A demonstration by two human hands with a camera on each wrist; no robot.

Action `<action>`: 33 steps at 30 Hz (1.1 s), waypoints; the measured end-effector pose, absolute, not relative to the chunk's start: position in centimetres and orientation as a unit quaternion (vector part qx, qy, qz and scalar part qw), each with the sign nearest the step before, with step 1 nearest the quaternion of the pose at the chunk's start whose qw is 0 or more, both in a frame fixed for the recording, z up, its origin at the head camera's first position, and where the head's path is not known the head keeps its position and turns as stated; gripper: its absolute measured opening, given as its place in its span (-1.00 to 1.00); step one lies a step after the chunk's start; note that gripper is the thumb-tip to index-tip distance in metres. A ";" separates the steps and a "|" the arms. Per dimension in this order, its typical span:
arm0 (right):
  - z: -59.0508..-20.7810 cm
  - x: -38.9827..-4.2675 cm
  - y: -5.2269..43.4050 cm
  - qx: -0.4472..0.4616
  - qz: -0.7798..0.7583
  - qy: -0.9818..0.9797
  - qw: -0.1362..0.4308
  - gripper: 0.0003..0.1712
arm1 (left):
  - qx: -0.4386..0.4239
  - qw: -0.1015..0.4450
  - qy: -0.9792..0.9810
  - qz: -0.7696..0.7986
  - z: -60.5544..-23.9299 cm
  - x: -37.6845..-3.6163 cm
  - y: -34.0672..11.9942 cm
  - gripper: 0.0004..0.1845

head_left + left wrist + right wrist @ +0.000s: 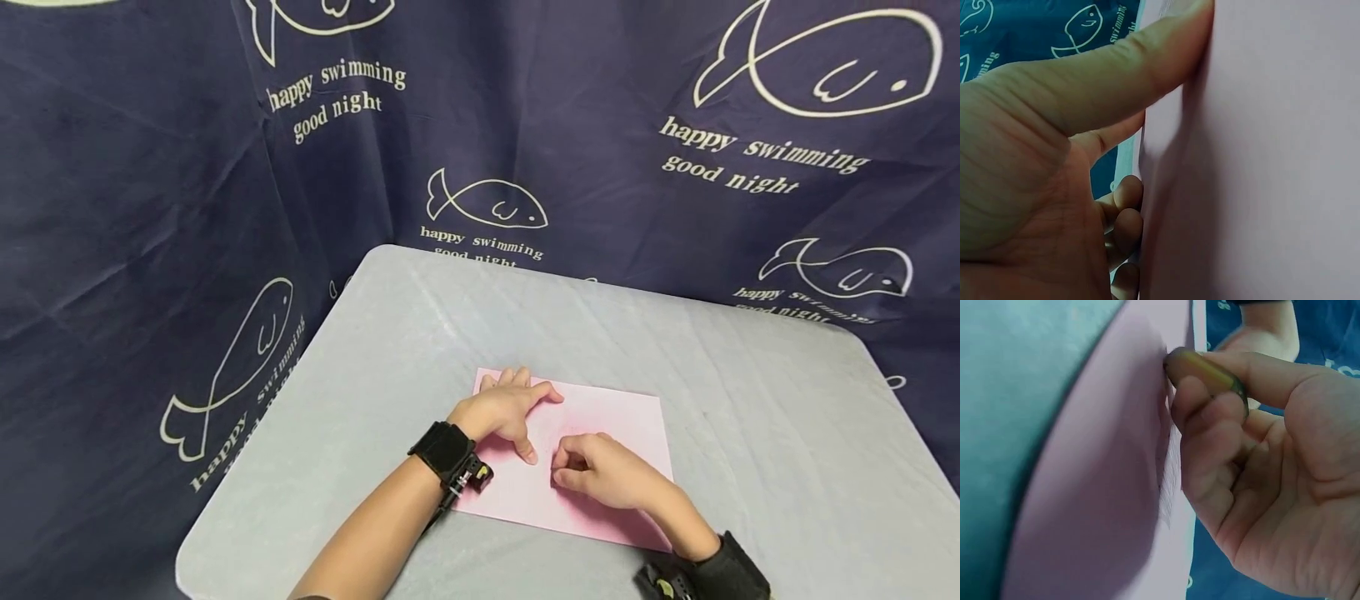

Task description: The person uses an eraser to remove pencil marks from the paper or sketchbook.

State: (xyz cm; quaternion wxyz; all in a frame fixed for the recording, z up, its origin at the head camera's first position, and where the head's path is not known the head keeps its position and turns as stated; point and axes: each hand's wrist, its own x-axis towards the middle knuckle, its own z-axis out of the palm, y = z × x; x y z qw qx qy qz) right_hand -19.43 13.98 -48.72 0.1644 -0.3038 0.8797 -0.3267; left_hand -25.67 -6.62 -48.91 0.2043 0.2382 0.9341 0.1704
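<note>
A pink sheet [626,417] lies on the grey table. My left hand [501,412] rests on its left part, fingers spread and thumb pointing toward the sheet's middle. In the left wrist view the thumb [1129,69] touches the pink surface. Over the sheet's middle, my right hand [606,472] pinches a small rounded olive-yellow piece with a dark edge [1200,370] between thumb and curled fingers. Its kind is unclear, and in the head view the fingers hide it. The piece's tip is at the sheet, beside fine dark hatched strokes [1167,487].
The grey cloth-covered table [420,333] has rounded corners. Behind it and to the left hangs a dark blue curtain [600,233] with white fish drawings and lettering. Black straps with small cameras sit on the left wrist [444,450] and right wrist [731,575].
</note>
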 end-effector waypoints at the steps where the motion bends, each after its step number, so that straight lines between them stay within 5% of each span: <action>1: -48.7 -19.6 13.8 -0.287 -0.325 0.889 0.149 -0.90 | 0.238 0.204 0.934 0.169 -49.0 -25.7 -6.6 0.03; 5: -48.8 -20.9 12.9 -0.222 -0.311 0.921 0.079 -0.90 | 0.237 0.206 0.936 0.161 -49.1 -25.6 -6.6 0.01; 10: -49.4 -22.0 12.0 -0.227 -0.284 0.929 0.065 -0.93 | 0.239 0.204 0.938 0.145 -49.2 -25.7 -6.4 -0.02; 24: -48.9 -19.8 13.2 -0.288 -0.341 0.879 0.170 -0.87 | 0.241 0.206 0.934 0.166 -48.9 -25.7 -6.5 0.04; 33: -49.1 -22.6 12.2 -0.194 -0.294 0.934 0.057 -0.89 | 0.238 0.207 0.937 0.150 -48.7 -25.8 -6.5 -0.04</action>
